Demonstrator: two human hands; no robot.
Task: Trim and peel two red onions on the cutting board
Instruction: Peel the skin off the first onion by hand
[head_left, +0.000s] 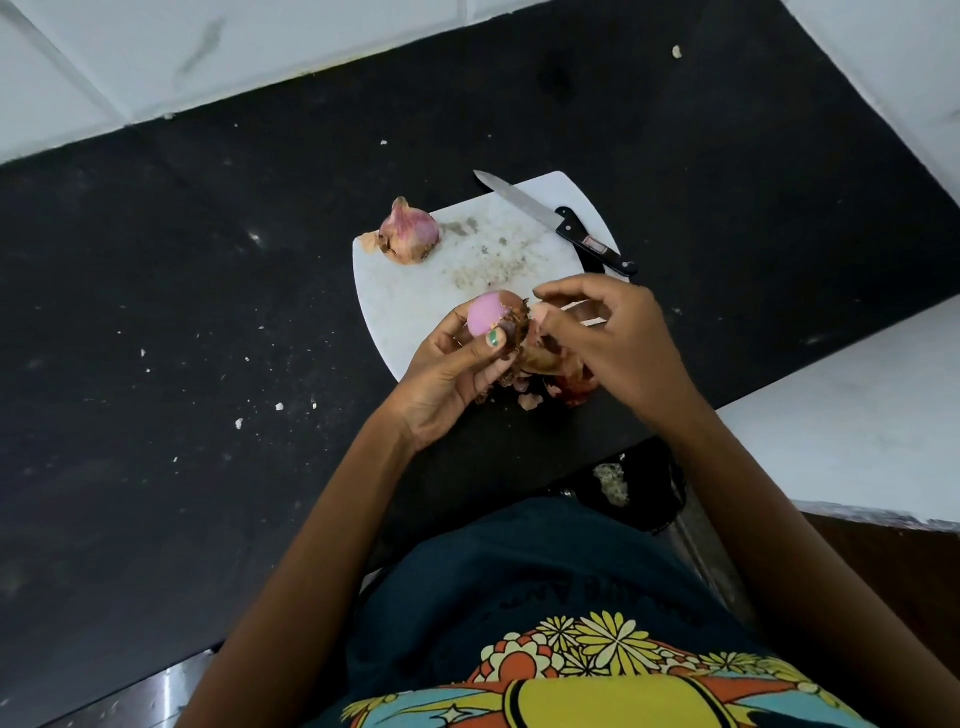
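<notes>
My left hand (452, 364) grips a partly peeled red onion (485, 317) above the near edge of the white cutting board (415, 296); its smooth pink flesh shows on top. My right hand (608, 338) pinches a strip of dry brown skin (522, 325) hanging off that onion. A second red onion (408, 231), still in its papery skin, lies on the board's far left corner. Loose peels (550, 387) lie under my hands at the board's near edge.
A black-handled knife (561, 221) lies across the board's far right corner, blade pointing away and left. The board sits on a black speckled counter (182, 312) with small crumbs. White tiled walls border the counter at the back and right.
</notes>
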